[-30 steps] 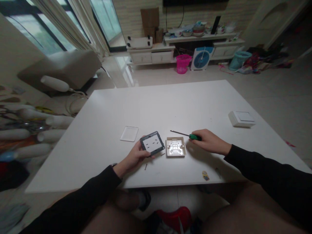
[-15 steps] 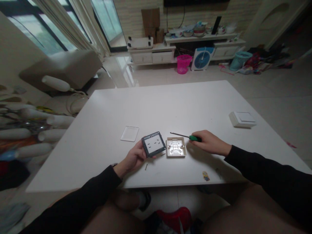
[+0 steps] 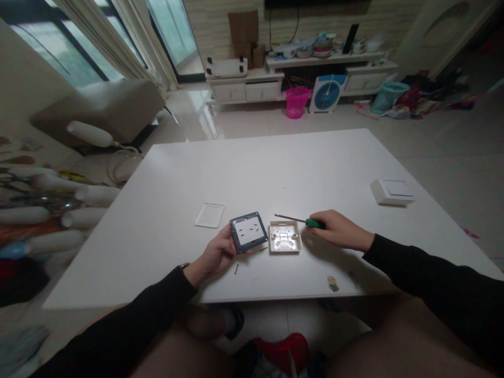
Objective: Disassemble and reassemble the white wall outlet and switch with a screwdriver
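Note:
My left hand (image 3: 216,254) grips a dark-framed socket module (image 3: 249,231) with a white face, held just above the white table (image 3: 275,173). Right beside it lies a beige back box (image 3: 284,237), open side up. My right hand (image 3: 339,229) is closed round a green-handled screwdriver (image 3: 301,219), whose metal shaft points left over the box's far edge. A thin white cover plate (image 3: 209,215) lies flat to the left of the socket. Two small screws (image 3: 236,269) rest on the table near my left hand.
A white wall switch (image 3: 391,191) sits near the table's right edge. A small cartoon sticker (image 3: 333,283) marks the front edge. Behind the table stand a pink basket (image 3: 296,101), a blue fan (image 3: 326,94) and a low white cabinet (image 3: 244,89). A sofa (image 3: 102,107) is at the left.
My left hand has brought the socket module slightly to the right, closer to the back box. The right hand and screwdriver have stayed still.

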The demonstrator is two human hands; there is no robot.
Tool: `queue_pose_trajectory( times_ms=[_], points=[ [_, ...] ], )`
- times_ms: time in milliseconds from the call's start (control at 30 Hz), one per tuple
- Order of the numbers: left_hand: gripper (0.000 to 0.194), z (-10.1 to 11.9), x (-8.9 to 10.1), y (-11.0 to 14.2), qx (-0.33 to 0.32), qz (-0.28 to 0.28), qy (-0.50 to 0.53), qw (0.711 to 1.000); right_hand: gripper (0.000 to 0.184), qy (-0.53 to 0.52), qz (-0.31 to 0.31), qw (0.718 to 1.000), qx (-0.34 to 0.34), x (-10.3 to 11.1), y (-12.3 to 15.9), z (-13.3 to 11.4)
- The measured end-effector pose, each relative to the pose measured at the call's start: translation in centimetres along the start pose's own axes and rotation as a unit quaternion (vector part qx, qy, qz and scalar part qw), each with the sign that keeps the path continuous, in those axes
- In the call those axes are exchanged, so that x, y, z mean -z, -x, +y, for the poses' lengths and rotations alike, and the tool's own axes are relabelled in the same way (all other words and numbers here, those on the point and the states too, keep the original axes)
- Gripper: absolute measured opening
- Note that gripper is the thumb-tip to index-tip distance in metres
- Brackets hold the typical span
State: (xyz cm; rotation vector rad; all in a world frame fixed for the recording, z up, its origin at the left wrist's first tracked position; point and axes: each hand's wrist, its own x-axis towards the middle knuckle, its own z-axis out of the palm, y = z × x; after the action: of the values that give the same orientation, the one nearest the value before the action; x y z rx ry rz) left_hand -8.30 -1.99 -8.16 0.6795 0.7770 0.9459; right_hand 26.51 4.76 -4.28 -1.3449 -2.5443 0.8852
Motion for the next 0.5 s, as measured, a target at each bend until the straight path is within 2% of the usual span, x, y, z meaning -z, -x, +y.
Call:
queue_pose_trajectory(
  times_ms=[267, 500],
  points=[
    [0.076, 0.25, -0.53, 0.00, -0.003, 0.010, 0.011, 1.000, 0.025, -0.007, -0.005, 1.000, -0.004, 0.10, 0.01, -0.16],
    [0.071, -0.02, 0.12, 0.05, 0.013, 0.019, 0.010, 1.000, 0.024, 0.000, -0.001, 1.000, 0.004, 0.03, 0.04, -0.04]
  ],
)
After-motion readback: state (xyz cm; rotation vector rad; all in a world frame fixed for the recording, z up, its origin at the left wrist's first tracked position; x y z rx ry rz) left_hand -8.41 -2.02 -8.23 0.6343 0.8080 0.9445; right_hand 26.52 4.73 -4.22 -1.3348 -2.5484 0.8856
